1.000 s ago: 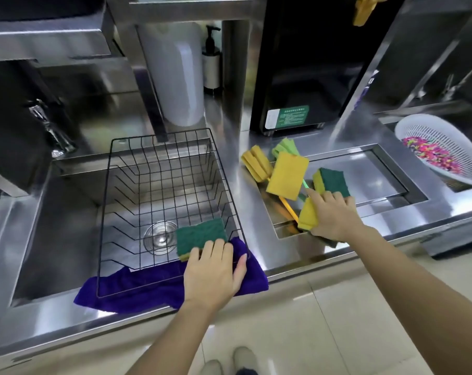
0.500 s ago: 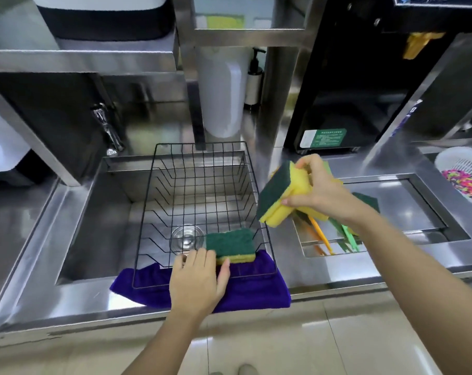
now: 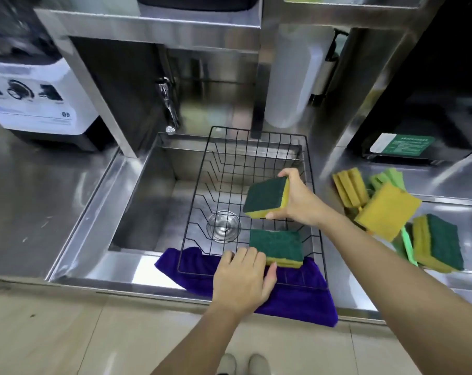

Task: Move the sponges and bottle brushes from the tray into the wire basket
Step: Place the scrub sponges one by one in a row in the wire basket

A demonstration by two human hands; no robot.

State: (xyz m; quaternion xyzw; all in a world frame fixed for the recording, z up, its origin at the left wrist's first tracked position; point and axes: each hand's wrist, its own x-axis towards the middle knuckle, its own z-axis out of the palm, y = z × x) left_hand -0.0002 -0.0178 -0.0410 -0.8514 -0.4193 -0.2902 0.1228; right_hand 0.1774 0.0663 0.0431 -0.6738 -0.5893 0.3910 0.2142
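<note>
Sponges are what we are handling, and nearest us our left hand [image 3: 241,280] lies flat at 6 o'clock on the near rim of the wire basket [image 3: 202,185], fingers together and extended, their tips touching a green-topped sponge [image 3: 277,246] that sits in the basket's near right corner. Under that rim a purple cloth [image 3: 297,299] drapes over the edge of the steel sink [image 3: 148,207], which the basket stands in; through the wires we see the round drain [image 3: 224,226]. Just beyond the resting sponge, our right hand [image 3: 297,201] holds a second sponge [image 3: 266,197] above the basket, thumb and fingers clamped on its yellow edges, green face tilted toward us. Out at 3 o'clock the recessed tray [image 3: 470,220] holds the rest: a green-and-yellow sponge [image 3: 438,246], a yellow one [image 3: 386,209] leaning across the pile, and a green brush handle [image 3: 408,246] between them. At the tray's far end, yellow sponges [image 3: 350,186] stand on edge beside light green ones [image 3: 386,178].
</note>
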